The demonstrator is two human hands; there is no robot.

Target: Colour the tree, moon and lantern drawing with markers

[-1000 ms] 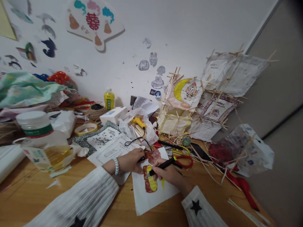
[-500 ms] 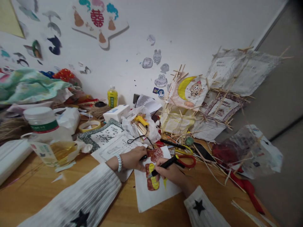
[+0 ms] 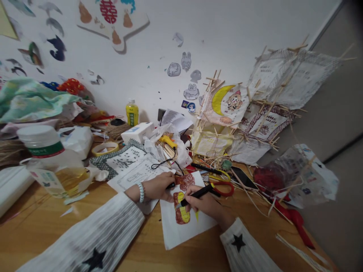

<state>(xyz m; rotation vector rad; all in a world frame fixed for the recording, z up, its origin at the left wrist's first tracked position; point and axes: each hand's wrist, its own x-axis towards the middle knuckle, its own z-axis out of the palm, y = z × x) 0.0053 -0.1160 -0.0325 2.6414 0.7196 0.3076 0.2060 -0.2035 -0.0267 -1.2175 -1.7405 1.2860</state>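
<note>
My right hand (image 3: 202, 204) is closed around a black marker (image 3: 202, 191) with a yellow band at its back end. The marker's tip meets the left part of a brown and yellow coloured drawing (image 3: 185, 217) on a white sheet of paper (image 3: 176, 238). Wearing a beaded bracelet, my left hand (image 3: 157, 186) rests at the sheet's left edge, its thumb near the drawing. A small black piece like a marker cap (image 3: 170, 185) pokes out from its curled fingers. A second brown patch (image 3: 187, 182) is coloured in near the top of the sheet.
Red and yellow scissors (image 3: 224, 188) and a phone (image 3: 244, 178) lie to the right. Stick-framed paper lanterns (image 3: 229, 104) stand behind. On the left are printed sheets (image 3: 138, 173), a tape roll (image 3: 105, 148) and a large plastic jar (image 3: 53, 166).
The whole view has shifted slightly up and left. Both hands keep nearly the same place on the paper, and the marker's tip stays on the drawing.
</note>
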